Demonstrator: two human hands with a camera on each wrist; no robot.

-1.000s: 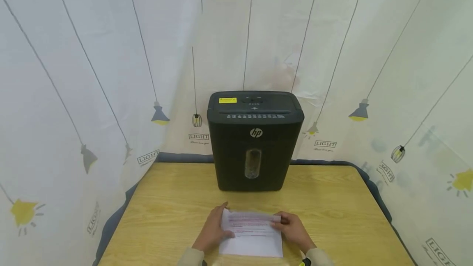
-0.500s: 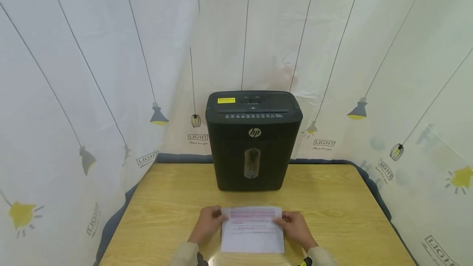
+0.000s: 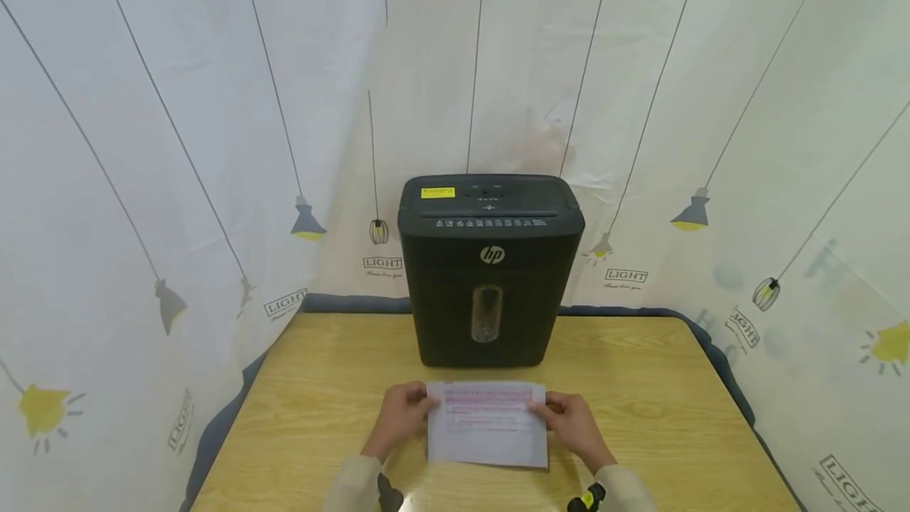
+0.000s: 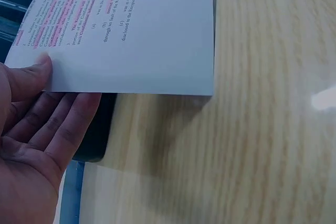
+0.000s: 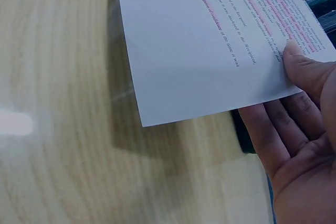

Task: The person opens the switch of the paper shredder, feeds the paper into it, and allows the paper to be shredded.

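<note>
A white sheet of paper (image 3: pixel 487 437) with printed text, much of it highlighted pink, is held between both hands in front of the shredder. My left hand (image 3: pixel 404 417) pinches its left edge, thumb on top and fingers underneath. On the opposite edge my right hand (image 3: pixel 572 423) pinches it the same way. Both wrist views show the paper (image 4: pixel 157 40) raised off the table, casting a shadow below. Beyond it stands a black HP paper shredder (image 3: pixel 455 291), upright, its feed slot (image 3: pixel 490 216) on top and a small clear window (image 3: pixel 486 314) in front.
The wooden table (image 3: pixel 320 370) carries the shredder near its back edge. A white curtain-like backdrop (image 3: pixel 640 62) printed with hanging lamps surrounds the table on its back and sides. The shredder's top bears a yellow label (image 3: pixel 437 193).
Both hands have carried the paper forward and up, nearer the shredder. The left hand has changed its hold from the paper's upper left corner to a pinch on the left edge.
</note>
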